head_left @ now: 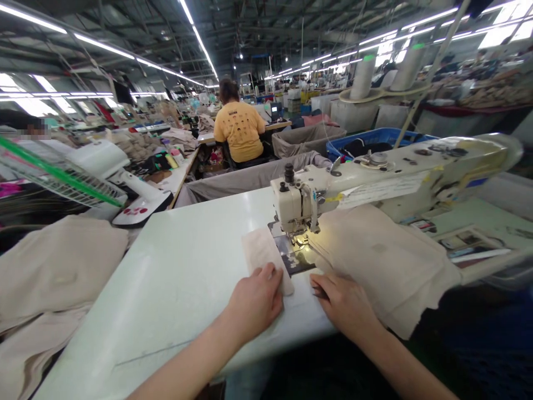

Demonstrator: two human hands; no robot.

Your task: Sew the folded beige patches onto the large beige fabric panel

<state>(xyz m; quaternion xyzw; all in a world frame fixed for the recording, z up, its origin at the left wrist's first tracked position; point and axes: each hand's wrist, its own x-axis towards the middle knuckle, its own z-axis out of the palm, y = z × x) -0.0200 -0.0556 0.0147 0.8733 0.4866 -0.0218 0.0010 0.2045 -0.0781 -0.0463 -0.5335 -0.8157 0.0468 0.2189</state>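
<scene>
A cream industrial sewing machine (375, 178) stands on a pale green table (175, 278). A narrow strip of beige cloth (262, 253) lies left of the needle plate (293, 255). My left hand (254, 303) rests on the near end of that strip, fingers curled down onto it. My right hand (339, 303) lies at the near edge of a larger beige fabric piece (387, 261) that spreads under the machine arm, fingers pressed together on the table beside it.
Beige cut pieces (54, 266) are stacked at the left. A white fan (104, 178) stands beyond them. Grey cloth bins (250, 178) and a blue crate (375, 139) sit behind the table. A person in a yellow shirt (239, 130) sits ahead, facing away.
</scene>
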